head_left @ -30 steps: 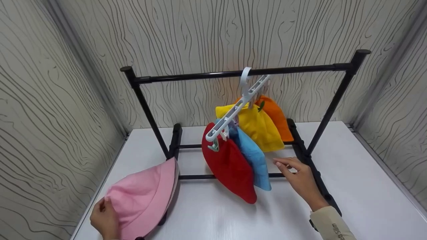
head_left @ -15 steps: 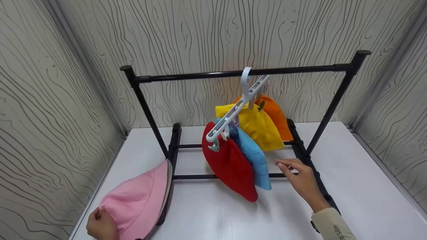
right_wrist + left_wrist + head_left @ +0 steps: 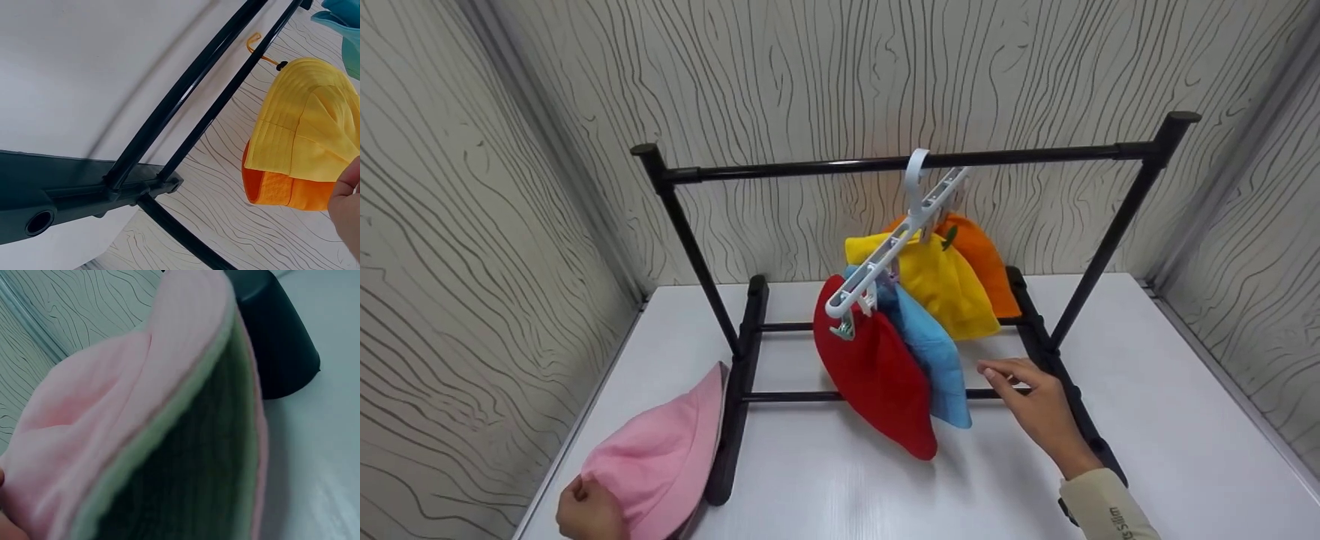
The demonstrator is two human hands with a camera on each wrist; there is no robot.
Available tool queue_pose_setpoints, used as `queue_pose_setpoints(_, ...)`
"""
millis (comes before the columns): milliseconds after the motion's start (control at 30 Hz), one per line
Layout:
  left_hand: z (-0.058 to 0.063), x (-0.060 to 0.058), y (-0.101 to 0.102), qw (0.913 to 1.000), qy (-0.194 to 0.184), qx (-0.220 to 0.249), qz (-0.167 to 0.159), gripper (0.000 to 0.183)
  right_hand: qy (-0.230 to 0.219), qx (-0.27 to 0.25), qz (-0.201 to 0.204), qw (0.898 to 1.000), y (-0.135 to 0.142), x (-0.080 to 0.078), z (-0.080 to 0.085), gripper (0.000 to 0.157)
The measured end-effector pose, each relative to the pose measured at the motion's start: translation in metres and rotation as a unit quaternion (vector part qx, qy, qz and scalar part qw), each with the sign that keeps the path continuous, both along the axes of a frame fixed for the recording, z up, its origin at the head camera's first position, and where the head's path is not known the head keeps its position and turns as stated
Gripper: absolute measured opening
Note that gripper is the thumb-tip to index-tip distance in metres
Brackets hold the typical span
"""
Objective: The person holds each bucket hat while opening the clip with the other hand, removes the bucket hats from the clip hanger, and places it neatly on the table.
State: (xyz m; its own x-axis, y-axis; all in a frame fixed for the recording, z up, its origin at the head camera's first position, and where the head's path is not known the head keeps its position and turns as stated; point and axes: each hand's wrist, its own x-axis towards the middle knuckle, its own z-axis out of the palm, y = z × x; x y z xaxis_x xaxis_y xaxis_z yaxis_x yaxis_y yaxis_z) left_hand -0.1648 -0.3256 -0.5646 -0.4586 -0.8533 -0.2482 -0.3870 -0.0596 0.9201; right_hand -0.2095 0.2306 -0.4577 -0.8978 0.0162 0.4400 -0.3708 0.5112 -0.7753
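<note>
At the lower left, my left hand [image 3: 592,510] pinches the crown of a pink bucket hat [image 3: 649,457]. The hat's brim faces right, and the left wrist view shows its pale green lining [image 3: 197,455]. My right hand [image 3: 1031,405] hovers right of the hanging hats, fingers loosely bent, thumb near the index fingertip, holding nothing. A white clip hanger [image 3: 911,221] hooks over the black rail and carries a red hat [image 3: 877,375], a light blue hat [image 3: 934,345], a yellow hat [image 3: 949,285] and an orange hat [image 3: 986,262]. The red hat is nearest, the orange one farthest back.
A black rack [image 3: 810,169] stands on the white table [image 3: 825,480], with two low crossbars and a foot on each side. The left foot [image 3: 727,457] lies just right of the pink hat. Wood-patterned panels [image 3: 780,82] enclose the back and sides.
My left hand and the pink hat have shifted left and slightly down, uncovering more of the rack's left foot. The right hand and the hanging hats have hardly moved.
</note>
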Motion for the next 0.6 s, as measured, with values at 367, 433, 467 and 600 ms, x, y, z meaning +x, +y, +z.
queue_pose_setpoints(367, -0.0047, 0.0029, -0.0018, 0.9993, -0.011, -0.023, -0.027, 0.045, -0.012, 0.013, -0.007, 1.0, 0.0012, 0.0009, -0.0046, 0.019)
queue_pose_setpoints(433, -0.0049, 0.0035, -0.0024, 0.9988, -0.019, -0.022, -0.038, 0.046, -0.014, 0.014, -0.01, 1.0, 0.0009, 0.0008, -0.0048, 0.02)
queue_pose_setpoints(467, -0.0047, 0.0035, -0.0027, 0.9986, -0.022, -0.02, -0.044, 0.047, -0.013, 0.013, -0.009, 1.0, 0.0007, 0.0008, -0.0048, 0.02)
queue_pose_setpoints(600, -0.0007, 0.004, -0.0031, 0.9983, -0.024, -0.006, -0.053, 0.05, -0.005, 0.009, -0.007, 1.0, -0.0042, 0.0052, 0.0028, 0.019)
